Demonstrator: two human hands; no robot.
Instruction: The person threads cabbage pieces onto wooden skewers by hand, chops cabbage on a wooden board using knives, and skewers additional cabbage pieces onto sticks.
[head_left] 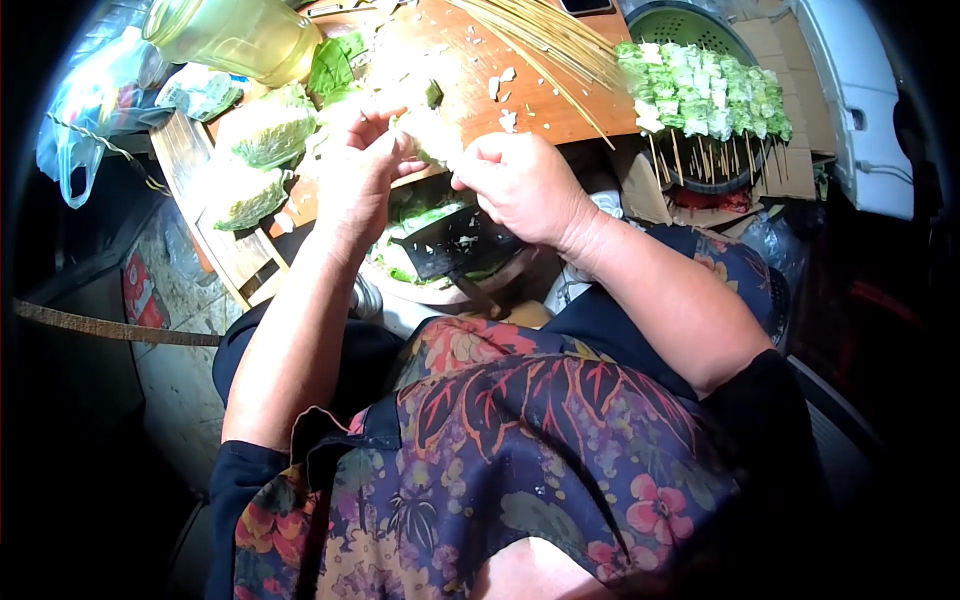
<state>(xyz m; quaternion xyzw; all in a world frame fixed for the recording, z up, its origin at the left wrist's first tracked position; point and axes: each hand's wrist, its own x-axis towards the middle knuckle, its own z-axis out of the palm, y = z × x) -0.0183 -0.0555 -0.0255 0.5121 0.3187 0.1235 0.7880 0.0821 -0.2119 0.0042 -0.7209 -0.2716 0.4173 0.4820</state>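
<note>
My left hand (362,165) is raised over the near edge of the board, fingers curled around a pale cabbage leaf piece (432,138), washed out by glare. Close to it on the right, my right hand (522,185) is closed in a pinch; what lies between its fingertips is too small to make out. Below both hands a cleaver (450,243) with a dark blade rests across a bowl (440,292) of green leaf scraps. Thin bamboo skewers (535,50) lie in a loose bundle on the wooden board (468,65).
Cabbage pieces (268,130) lie at the board's left. A yellowish jar (235,40) stands behind them, near a blue plastic bag (95,105). At the right, leaf-threaded skewers (705,92) rest over a green colander (690,22), beside cardboard (790,75).
</note>
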